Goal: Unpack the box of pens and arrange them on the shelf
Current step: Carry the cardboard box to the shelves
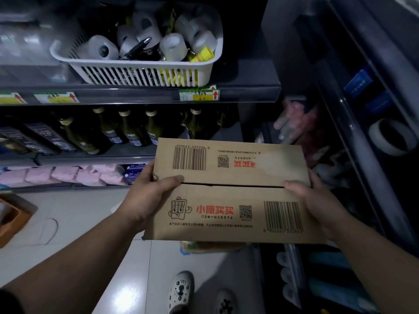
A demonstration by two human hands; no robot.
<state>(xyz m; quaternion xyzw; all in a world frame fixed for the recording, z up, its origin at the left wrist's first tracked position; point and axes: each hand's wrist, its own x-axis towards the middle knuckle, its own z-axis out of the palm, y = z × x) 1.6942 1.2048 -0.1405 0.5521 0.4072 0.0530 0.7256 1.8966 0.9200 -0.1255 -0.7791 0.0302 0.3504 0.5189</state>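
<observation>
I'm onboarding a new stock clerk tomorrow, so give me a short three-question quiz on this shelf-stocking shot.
1. True or false: the cardboard box has already been opened.
2. How is the box held? A) gripped by the left hand and the right hand at opposite ends; B) resting on the floor; C) tucked under one arm.
3. Fill in: the white basket above the bottles holds mostly rolls of ____.

Key: 1 false, it is closed. 2 A. 3 tape.
</observation>
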